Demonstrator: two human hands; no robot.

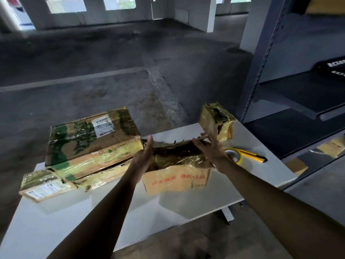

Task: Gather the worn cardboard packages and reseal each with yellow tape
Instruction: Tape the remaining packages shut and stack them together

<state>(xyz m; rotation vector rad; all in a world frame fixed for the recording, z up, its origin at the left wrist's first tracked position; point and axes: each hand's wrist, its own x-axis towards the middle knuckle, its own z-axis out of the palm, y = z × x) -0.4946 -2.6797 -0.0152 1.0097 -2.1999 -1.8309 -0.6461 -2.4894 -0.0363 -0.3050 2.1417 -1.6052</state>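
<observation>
Cardboard this tired will not take a hard squeeze. The middle box (175, 179), printed in red on its near face, sits around the centre of the tabletop (74, 221), toward the far edge. Its top is torn and ragged under crinkled yellow film.

The left hand (143, 156) lies flat against the box's left end, fingers straight and palm turned inward. The right hand (211, 148) rests with fingers spread on the torn flap at the right end. Neither hand appears to curl round anything, though blur at the right fingertips leaves it unsure whether one hooks under the flap.

I judge the box fairly light, with softened, sagging walls, and the glossy film looks slick under bare skin. The torn flaps would probably rip further if it were lifted by them. The safer hold is low on the two ends, near the bottom corners where the board looks stiffest, palms pressing inward. The flaps need pushing down level before tape can bridge the gap.

The tape roll (234, 156) lies near the right edge just beyond the right wrist, with a yellow knife (253, 156) touching it. A small box (216, 121) stands at the far right corner. A large box (93, 139) with green print lies just left of the middle box, partly on top of a flat package (46, 184) at the left edge.
</observation>
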